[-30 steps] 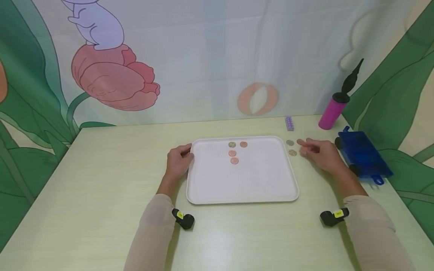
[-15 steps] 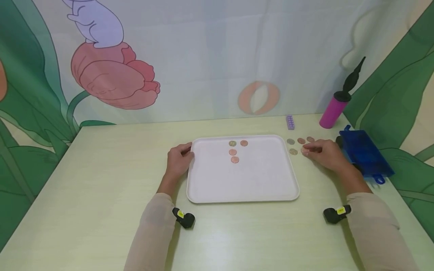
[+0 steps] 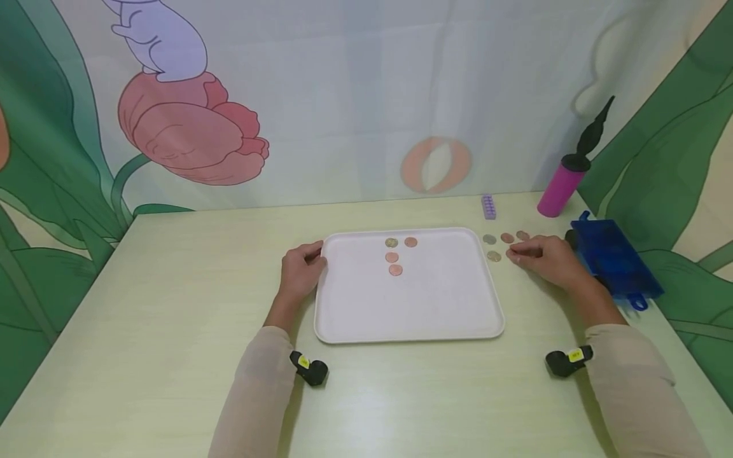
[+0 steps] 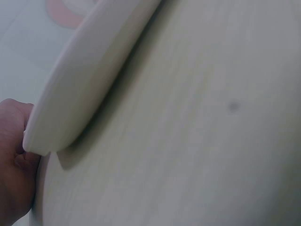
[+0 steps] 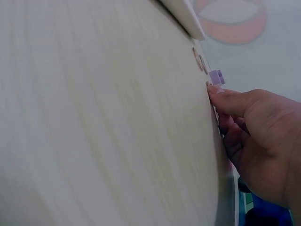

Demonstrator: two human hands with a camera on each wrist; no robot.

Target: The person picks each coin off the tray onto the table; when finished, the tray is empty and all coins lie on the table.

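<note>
A white rectangular tray (image 3: 409, 305) lies on the table with several coins near its back edge: a gold one (image 3: 391, 242) and copper ones, including one copper coin (image 3: 396, 270) at the front of the group. My left hand (image 3: 301, 270) grips the tray's left rim with thumb and fingers. Off the tray's right side lie a silver coin (image 3: 489, 239), a gold coin (image 3: 494, 256) and two copper coins, one of them a copper coin (image 3: 507, 238) beside my fingers. With thumb and fingertips my right hand (image 3: 546, 261) pinches another copper coin, mostly hidden by the fingers.
Behind the loose coins sits a small purple toy brick (image 3: 488, 207). A pink balloon pump (image 3: 558, 191) with a black nozzle stands at the back right. Close beside my right wrist is a translucent blue plastic object (image 3: 617, 261) with dark wheels. A printed cloth hangs behind the table.
My right hand has shifted slightly right, uncovering two copper coins behind it, and its fingertips have closed on another copper coin. The left hand and tray stay put.
</note>
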